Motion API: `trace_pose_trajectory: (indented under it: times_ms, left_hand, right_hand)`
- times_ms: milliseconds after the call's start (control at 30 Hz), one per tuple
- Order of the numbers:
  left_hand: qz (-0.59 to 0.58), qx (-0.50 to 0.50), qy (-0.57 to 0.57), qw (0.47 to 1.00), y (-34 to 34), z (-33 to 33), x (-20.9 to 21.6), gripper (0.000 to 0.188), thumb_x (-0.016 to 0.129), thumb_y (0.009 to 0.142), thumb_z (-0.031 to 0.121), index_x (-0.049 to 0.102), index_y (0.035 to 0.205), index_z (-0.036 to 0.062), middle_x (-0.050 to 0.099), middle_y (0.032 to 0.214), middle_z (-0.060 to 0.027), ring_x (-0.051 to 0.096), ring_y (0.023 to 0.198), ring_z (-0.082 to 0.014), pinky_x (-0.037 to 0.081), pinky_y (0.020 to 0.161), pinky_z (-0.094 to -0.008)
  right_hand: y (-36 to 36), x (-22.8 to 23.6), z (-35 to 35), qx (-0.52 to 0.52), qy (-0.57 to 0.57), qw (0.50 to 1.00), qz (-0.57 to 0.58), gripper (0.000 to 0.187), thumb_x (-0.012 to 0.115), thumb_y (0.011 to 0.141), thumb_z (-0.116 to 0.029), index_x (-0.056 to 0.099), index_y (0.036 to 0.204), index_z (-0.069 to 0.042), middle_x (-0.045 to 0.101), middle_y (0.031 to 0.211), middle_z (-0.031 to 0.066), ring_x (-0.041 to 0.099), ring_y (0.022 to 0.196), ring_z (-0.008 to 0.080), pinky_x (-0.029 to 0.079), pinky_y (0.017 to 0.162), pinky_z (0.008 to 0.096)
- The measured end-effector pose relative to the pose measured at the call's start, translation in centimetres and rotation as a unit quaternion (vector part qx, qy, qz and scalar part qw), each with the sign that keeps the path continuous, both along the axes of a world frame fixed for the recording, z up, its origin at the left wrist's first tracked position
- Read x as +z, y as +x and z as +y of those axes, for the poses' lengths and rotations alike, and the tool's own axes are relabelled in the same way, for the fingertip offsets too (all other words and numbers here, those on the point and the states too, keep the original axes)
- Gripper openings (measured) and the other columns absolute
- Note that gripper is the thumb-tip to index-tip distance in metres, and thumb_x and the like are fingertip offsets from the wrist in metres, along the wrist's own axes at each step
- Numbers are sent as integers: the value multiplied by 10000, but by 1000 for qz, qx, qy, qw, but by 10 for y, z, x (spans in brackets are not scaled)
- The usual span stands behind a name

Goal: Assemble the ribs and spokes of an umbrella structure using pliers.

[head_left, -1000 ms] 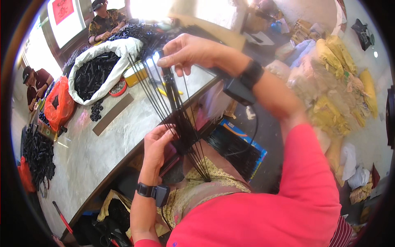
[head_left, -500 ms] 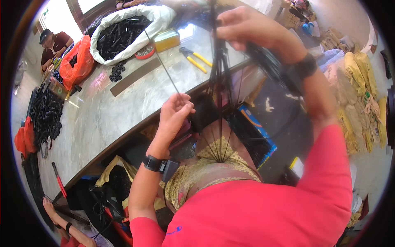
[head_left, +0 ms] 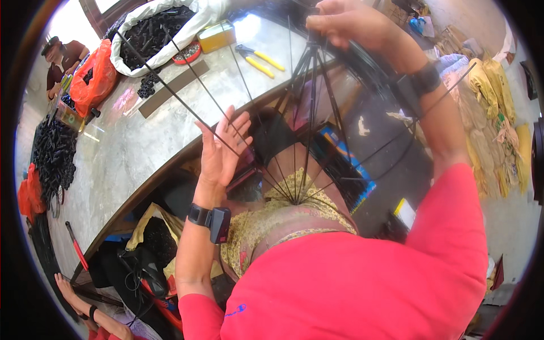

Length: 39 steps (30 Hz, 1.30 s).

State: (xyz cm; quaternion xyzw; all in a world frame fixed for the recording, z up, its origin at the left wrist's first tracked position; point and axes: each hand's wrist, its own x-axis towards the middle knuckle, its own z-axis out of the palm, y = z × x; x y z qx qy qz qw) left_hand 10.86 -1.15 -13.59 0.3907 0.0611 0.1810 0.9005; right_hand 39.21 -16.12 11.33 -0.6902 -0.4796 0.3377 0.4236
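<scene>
A black umbrella frame point(head_left: 312, 73) stands before me, its thin ribs meeting at a point over my lap and fanning outward. My right hand point(head_left: 354, 25) is closed around the upper part of the frame, where stretchers gather at the shaft; its exact grip is partly hidden. On the left, my left hand point(head_left: 220, 148) is open with its fingers spread. A long rib point(head_left: 170, 89) passes between its thumb and fingers, and other ribs run close by. Whether the hand touches them I cannot tell. Several ribs on the right side curve below my right forearm.
Yellow-handled pliers point(head_left: 258, 61), a yellow tin point(head_left: 217, 38) and a flat bar point(head_left: 173, 90) lie on the metal-topped table point(head_left: 122, 164). Behind are a white sack point(head_left: 133, 71) of black parts and an orange bag point(head_left: 93, 85). Another person's hand point(head_left: 67, 292) is at lower left.
My left hand has let go of the rib it pinched and spread its fingers. Several ribs have fanned out to the left and right. My right hand still holds the frame's upper part.
</scene>
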Motion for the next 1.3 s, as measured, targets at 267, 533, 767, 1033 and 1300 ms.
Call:
trace_pose_trajectory:
  times_ms: [267,533,767,1033,1300]
  left_hand:
    - [28,-99,58,993,3,-41,-21,1336,546,655,911,70,1626,127,288,1617,-137,270,1489,-271,300,1150,-408]
    - [29,-289,98,952,33,-112,-10,985,846,817,168,230,1583,100,581,1252,-104,603,1101,-159,492,970,-329]
    - [94,-112,392,908,39,-112,30,202,711,945,139,681,1103,16,551,792,93,486,723,-7,411,629,-192]
    - [108,-165,570,798,53,-69,89,242,754,896,209,671,898,-18,488,575,-117,433,516,-118,402,507,-323]
    - [58,-31,551,832,57,-67,146,222,720,841,52,692,1054,-1,663,1070,-128,619,971,-267,482,930,-371]
  right_hand:
    - [1,1,-18,-67,36,997,-12,271,732,947,-276,655,852,-35,628,633,5,597,503,79,474,460,197]
    - [27,23,-75,-224,263,938,27,205,677,987,-233,636,966,-33,643,735,5,638,584,90,537,523,223]
    - [-8,26,-146,-370,420,681,-472,230,650,1002,-266,668,1111,-64,700,916,66,668,767,88,516,662,208]
    - [-90,-102,-154,-9,86,677,-731,561,755,712,-439,623,1158,-125,609,1023,43,601,1000,226,448,903,396]
    - [-32,-234,-225,-128,-126,876,-448,333,621,962,-353,516,905,-42,619,783,159,655,744,375,522,634,483]
